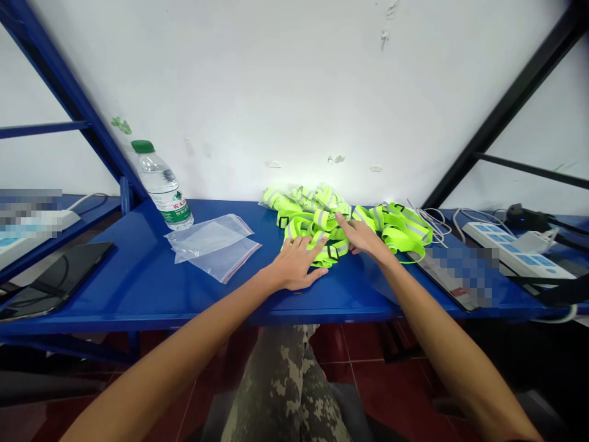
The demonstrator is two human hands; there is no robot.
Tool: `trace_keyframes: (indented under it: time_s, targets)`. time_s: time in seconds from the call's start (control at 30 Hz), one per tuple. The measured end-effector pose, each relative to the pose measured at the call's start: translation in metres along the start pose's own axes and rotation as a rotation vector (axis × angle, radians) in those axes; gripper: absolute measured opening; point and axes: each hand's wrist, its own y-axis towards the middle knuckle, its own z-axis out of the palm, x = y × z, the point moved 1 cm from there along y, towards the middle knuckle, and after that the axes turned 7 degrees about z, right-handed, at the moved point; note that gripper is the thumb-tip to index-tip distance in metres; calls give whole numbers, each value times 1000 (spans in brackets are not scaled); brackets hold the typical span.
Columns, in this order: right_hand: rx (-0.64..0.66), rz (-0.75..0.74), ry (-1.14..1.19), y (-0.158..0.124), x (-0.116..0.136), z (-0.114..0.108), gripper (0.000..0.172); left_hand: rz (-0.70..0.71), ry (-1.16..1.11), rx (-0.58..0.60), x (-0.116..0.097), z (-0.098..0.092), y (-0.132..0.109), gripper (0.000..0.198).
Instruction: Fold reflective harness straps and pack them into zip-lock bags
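A tangled heap of neon yellow reflective safety vests (pixel 317 215) with grey stripes and black buckles lies on the blue metal shelf (pixel 115 288). My left hand (pixel 297 264) rests flat against the heap's near edge, its fingertips on the fabric. My right hand (pixel 363 238) lies on top of the heap's right side, its fingers spread over the straps. Neither hand visibly grips anything. To the left of the heap lie clear zip-lock plastic bags (pixel 212 248).
A water bottle (pixel 163 187) with a green cap stands at the shelf's back left. A white power strip (pixel 515 255) and tangled white cables (pixel 435 222) lie at the right. A black tablet (pixel 55 279) sits on a lower left shelf. A white wall rises behind.
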Motion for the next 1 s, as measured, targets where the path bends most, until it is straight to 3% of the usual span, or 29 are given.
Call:
trace_keyframes:
  time_s: [0.07, 0.17, 0.33, 0.43, 0.57, 0.63, 0.73, 0.83, 0.9, 1.0]
  targets:
    - [104, 64, 40, 9, 11, 9, 67, 26, -15, 6, -3, -1, -4, 71]
    - [145, 49, 161, 20, 24, 23, 75, 38, -39, -15, -7, -2, -9, 60]
    - [110, -57, 536, 38, 47, 29, 47, 42, -36, -27, -7, -3, -12, 53]
    - [79, -202, 757, 45, 70, 28, 35, 46, -27, -29, -7, -3, -13, 51]
    - [68, -351, 852, 50, 98, 35, 25, 36, -22, -45, -8, -3, -14, 51]
    - [-13, -363, 859, 54, 104, 44, 21, 32, -19, -51, -8, -2, -14, 51]
    - [-176, -334, 821, 63, 100, 59, 22, 31, -16, -53, -8, -1, -14, 52]
    - [5, -314, 612, 67, 88, 67, 28, 34, -20, -48, -7, 0, -13, 52]
    - [120, -399, 384, 59, 80, 60, 37, 34, -23, -43, -6, 0, -12, 53]
    - [-64, -624, 27, 28, 73, 31, 50, 36, -33, -38, -4, -1, -10, 53]
